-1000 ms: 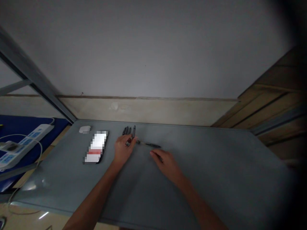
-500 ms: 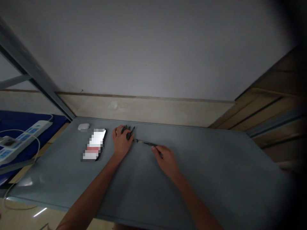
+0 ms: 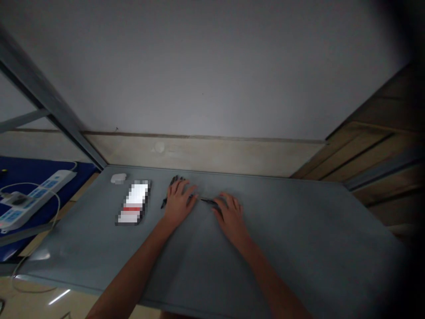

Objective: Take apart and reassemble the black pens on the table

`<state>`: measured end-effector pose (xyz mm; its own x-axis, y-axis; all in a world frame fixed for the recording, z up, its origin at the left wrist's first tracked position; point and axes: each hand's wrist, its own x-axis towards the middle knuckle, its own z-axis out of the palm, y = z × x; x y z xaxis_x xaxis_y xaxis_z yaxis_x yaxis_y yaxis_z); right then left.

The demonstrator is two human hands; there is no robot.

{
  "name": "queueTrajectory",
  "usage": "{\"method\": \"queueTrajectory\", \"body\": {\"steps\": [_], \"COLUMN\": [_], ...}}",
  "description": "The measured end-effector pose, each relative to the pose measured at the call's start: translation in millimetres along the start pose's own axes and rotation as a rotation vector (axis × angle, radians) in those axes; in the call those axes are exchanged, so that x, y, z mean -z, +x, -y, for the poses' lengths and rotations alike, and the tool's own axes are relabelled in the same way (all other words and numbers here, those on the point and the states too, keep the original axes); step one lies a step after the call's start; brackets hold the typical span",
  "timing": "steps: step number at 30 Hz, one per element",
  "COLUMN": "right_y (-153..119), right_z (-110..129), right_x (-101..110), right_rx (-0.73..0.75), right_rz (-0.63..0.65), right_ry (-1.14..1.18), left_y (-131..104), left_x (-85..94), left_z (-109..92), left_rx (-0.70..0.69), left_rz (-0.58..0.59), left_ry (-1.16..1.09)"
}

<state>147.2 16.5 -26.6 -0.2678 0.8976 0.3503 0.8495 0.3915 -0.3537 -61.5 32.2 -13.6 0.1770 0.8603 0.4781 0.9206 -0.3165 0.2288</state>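
Observation:
My left hand (image 3: 179, 204) lies over several dark, slender pieces (image 3: 174, 179) that look like pens or pen parts. Its fingers are spread, and they partly cover these pieces; one dark end (image 3: 164, 203) sticks out to its left. Facing it, my right hand (image 3: 231, 217) has its fingers apart and curved. A thin dark pen (image 3: 207, 200) with a pale, narrow tip pointing left lies between the hands. Its right end goes under the fingers of my right hand, and its tip is close to my left thumb and index finger. Whether they touch the tip, I cannot tell.
Both hands are on a grey table (image 3: 299, 230). To the left lie a phone (image 3: 134, 201) with a lit, blurred screen and a small white case (image 3: 118, 178). A white power strip (image 3: 36, 199) with cables rests on a blue surface beyond. Behind stands a wall (image 3: 212, 79).
My left hand has shifted right and spread its fingers over the dark pieces. My right hand has loosened from a pinch on the pen, its fingers now apart.

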Motion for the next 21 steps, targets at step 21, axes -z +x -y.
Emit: {"method": "queueTrajectory", "body": {"steps": [21], "right_y": [1.6], "right_z": [-4.9], "right_x": [0.4], "right_rx": [0.028], "right_rz": [0.134], "right_ry": [0.265], "left_y": [5.1], "left_x": [27.5], "left_z": [29.5], "left_rx": [0.250], "left_rz": [-0.107], "left_ry": [0.233]}}
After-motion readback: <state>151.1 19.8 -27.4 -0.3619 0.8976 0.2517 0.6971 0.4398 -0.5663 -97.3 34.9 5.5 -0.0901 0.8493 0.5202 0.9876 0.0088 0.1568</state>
